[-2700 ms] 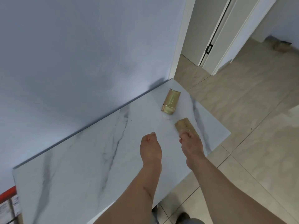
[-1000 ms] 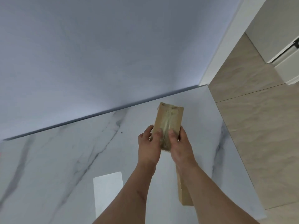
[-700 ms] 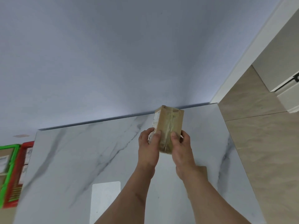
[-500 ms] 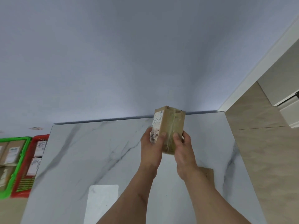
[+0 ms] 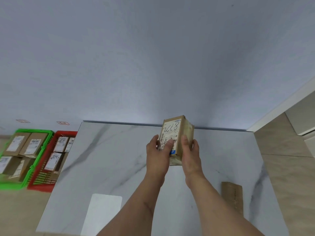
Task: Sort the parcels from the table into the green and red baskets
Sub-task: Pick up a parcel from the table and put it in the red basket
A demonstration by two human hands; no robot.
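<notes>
Cardboard parcel (image 5: 176,140) upright above the table (image 5: 119,159), left hand (image 5: 157,155) and right hand (image 5: 190,153) gripping its sides, fingers curled round it, baskets far left.

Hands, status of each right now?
Left hand: grips the labelled parcel, thumb on its label.
Right hand: grips the same parcel.

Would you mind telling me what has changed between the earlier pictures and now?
Both hands, left and right, lifted one parcel off the table and turned it, label now facing the camera. The second parcel still lies on the table. The green basket and red basket came into view.
</notes>
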